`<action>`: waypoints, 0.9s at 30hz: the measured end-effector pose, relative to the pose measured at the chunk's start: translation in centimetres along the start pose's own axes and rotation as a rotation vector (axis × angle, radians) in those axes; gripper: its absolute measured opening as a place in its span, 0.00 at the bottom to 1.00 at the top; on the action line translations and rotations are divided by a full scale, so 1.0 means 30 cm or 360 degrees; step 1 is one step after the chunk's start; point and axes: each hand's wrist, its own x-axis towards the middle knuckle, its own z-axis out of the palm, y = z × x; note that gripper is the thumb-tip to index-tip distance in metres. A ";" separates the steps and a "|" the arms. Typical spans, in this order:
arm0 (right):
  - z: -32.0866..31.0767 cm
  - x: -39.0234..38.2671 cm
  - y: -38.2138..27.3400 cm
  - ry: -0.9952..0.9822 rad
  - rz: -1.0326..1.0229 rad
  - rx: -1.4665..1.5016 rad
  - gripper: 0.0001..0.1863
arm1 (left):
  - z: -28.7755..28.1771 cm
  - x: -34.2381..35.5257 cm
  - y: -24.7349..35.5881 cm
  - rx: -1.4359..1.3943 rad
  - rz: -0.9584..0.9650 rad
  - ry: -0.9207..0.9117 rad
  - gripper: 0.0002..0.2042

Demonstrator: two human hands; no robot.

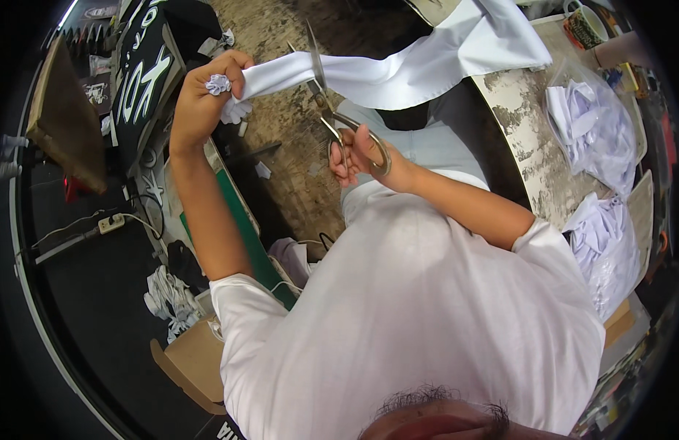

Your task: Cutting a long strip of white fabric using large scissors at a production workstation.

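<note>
My left hand (196,103) is closed in a fist around the bunched end of a white cloth (427,62). Crumpled folds of it stick out between and below the fingers. From there the cloth stretches rightward as a narrow band, then widens over my lap towards the table. In my right hand (368,158) is a pair of large metal scissors (323,99), thumb and fingers through the handles. The scissor blades are spread and point away from me. They cross the taut band just right of my left hand.
At the right, a worn table (511,106) bears a clear plastic bag of white cloth (592,128), with another bag (603,253) nearer me. A patterned mug (585,28) stands far right. At the left are a cardboard box (193,363) and a power strip (111,224).
</note>
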 end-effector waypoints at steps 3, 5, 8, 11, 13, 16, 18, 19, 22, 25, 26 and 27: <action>-0.038 0.005 -0.036 0.0003 -0.0093 -0.0071 0.39 | 0.013 -0.027 -0.044 -0.0288 -0.0102 0.0126 0.09; -0.055 0.000 -0.089 -0.0020 -0.0114 -0.0076 0.38 | 0.020 -0.041 -0.098 -0.0317 -0.0047 0.0165 0.09; -0.083 -0.009 -0.157 -0.0050 -0.0297 -0.0315 0.35 | 0.047 -0.063 -0.149 -0.0508 -0.0126 0.0216 0.09; -0.100 -0.027 -0.246 -0.0068 -0.0272 -0.0617 0.34 | 0.094 -0.073 -0.206 -0.0693 -0.0228 0.0083 0.07; -0.112 -0.047 -0.292 -0.0091 -0.0226 -0.0718 0.33 | 0.132 -0.064 -0.256 -0.0465 0.0039 -0.0029 0.07; -0.103 -0.076 -0.378 -0.0013 -0.0032 -0.0904 0.32 | 0.176 -0.072 -0.310 -0.0752 -0.0531 -0.0072 0.12; -0.100 -0.091 -0.424 -0.0055 -0.0002 -0.0967 0.32 | 0.196 -0.052 -0.303 -0.0847 -0.0391 0.0181 0.14; -0.101 -0.099 -0.438 -0.0088 0.0020 -0.0999 0.31 | 0.211 -0.036 -0.277 -0.0923 -0.0274 0.0418 0.16; -0.111 -0.118 -0.460 -0.0108 0.0065 -0.1052 0.31 | 0.242 0.033 -0.216 -0.1137 0.0002 0.0360 0.20; -0.118 -0.126 -0.459 -0.0109 0.0098 -0.1065 0.31 | 0.267 0.089 -0.129 -0.1220 0.0208 0.0325 0.23; -0.119 -0.128 -0.457 -0.0098 0.0112 -0.1040 0.31 | 0.259 0.096 -0.128 -0.1193 0.0198 0.0193 0.23; -0.117 -0.133 -0.458 -0.0093 0.0112 -0.1046 0.31 | 0.256 0.101 -0.123 -0.1163 0.0187 0.0059 0.23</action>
